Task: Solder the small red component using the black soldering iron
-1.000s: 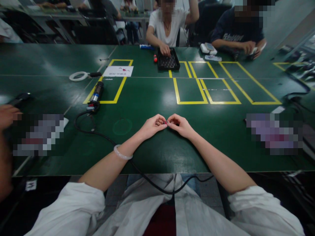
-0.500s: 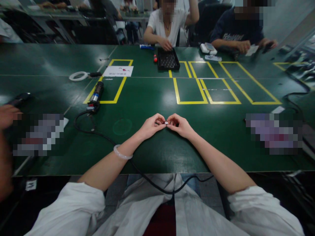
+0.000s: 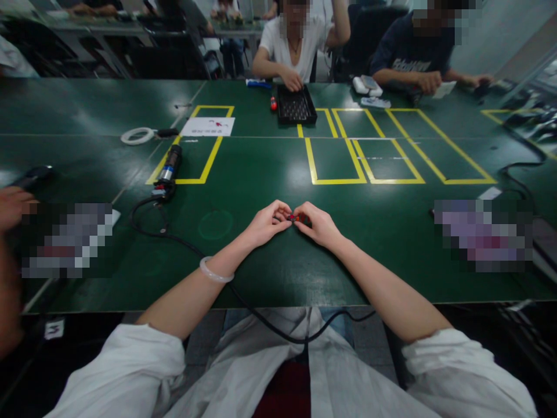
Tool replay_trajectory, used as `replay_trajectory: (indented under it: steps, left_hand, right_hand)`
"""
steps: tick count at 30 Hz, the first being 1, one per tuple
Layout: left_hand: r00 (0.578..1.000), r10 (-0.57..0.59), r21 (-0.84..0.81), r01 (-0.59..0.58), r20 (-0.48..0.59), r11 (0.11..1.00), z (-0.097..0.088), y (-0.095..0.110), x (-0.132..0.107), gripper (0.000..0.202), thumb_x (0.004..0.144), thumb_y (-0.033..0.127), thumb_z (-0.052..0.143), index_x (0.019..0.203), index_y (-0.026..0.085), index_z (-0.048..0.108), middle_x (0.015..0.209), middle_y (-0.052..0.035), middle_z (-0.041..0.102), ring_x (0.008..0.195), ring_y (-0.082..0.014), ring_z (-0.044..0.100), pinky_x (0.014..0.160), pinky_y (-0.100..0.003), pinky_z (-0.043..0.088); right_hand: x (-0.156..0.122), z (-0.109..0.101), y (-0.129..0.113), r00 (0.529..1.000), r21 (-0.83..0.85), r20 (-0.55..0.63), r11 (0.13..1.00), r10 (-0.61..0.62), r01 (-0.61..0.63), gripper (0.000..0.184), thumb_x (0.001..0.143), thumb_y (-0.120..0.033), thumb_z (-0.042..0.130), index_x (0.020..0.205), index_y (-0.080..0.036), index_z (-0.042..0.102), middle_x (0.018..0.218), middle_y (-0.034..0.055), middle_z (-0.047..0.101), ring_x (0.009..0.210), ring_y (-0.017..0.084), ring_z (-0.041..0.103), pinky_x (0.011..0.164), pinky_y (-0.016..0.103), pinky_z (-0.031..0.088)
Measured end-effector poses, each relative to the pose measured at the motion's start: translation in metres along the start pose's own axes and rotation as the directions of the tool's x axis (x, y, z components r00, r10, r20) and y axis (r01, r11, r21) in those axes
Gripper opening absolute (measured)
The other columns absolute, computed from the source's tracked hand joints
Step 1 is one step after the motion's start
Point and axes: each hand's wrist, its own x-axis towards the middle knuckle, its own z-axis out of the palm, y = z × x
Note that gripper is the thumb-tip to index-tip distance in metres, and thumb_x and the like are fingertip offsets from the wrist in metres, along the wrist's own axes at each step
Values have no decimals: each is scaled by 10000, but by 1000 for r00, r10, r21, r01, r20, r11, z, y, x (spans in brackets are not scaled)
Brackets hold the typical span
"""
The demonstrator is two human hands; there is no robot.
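Observation:
My left hand (image 3: 266, 223) and my right hand (image 3: 317, 223) meet fingertip to fingertip on the green table (image 3: 261, 255), a little in front of me. Both are closed in a pinch on one tiny red and dark part (image 3: 293, 218) held between them. A pale bangle (image 3: 214, 271) sits on my left wrist. A black cable (image 3: 174, 235) runs under my left forearm to a dark cylindrical tool (image 3: 169, 165) lying at the left.
Yellow taped rectangles (image 3: 335, 162) mark the table's middle. A black tray (image 3: 296, 105), a white paper (image 3: 208, 126) and a white ring (image 3: 137, 136) lie farther back. Two people sit across the table. Another person's hand (image 3: 13, 204) shows at the left edge.
My hands have stayed in place, fingers shifting slightly on the small part, which now shows red. Across the table, one person's arm has stretched out to the right.

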Motion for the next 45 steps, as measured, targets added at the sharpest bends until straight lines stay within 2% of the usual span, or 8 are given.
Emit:
replay_trajectory:
  steps: [8,14,22,29,36,41,45]
  left_hand:
    - [1000,21,23,-21,2,1000,0,0,-1,276,782,261,700,998,146,574,917,-44,628,790,-117,584,703,-236,474]
    - [1000,30,12,-30,5,999,0,3,-1,269,792,301,704,975,143,586,879,-37,614,776,-118,572,717,-251,478]
    - [999,49,30,-50,10,998,0,4,-2,280,802,332,703,973,144,586,875,-35,618,768,-118,575,730,-258,481]
    - [998,58,36,-58,-8,998,-1,3,-3,260,834,325,670,991,142,573,925,-47,634,794,-120,597,750,-257,489]
    - [999,42,40,-42,-6,998,-1,4,-2,274,835,341,669,1000,144,575,937,-53,634,794,-124,597,751,-259,489]
    - [999,34,133,-28,-42,991,-8,6,-1,306,866,396,630,1040,144,612,962,-67,655,849,-152,611,789,-279,486]
    - [990,53,223,-23,-128,974,-28,6,3,338,883,410,601,1083,138,620,1003,-88,673,909,-177,629,836,-303,485]
  right_hand:
    - [1,-2,-2,996,97,21,991,87,-89,131,886,-229,580,1015,-202,586,894,24,650,734,145,581,700,269,453]
    - [1,-3,0,993,163,69,981,92,-102,159,908,-252,563,1049,-191,602,948,38,687,758,145,600,700,267,459]
    - [1,-1,1,988,189,86,972,127,-142,179,886,-255,591,1048,-183,612,910,34,699,730,139,608,690,268,462]
    - [1,2,4,984,302,25,937,177,-176,221,839,-256,649,1044,-184,606,896,25,691,681,120,579,628,254,448]
    - [2,0,4,986,293,-14,944,165,-154,174,863,-300,644,996,-188,640,899,33,649,720,129,568,645,265,454]
    - [2,0,7,972,323,-7,920,236,-222,189,857,-313,652,983,-174,635,769,0,589,639,117,517,603,260,421]
    - [3,0,8,965,346,20,904,261,-252,197,854,-313,649,991,-173,633,715,-23,558,600,107,485,593,257,402]
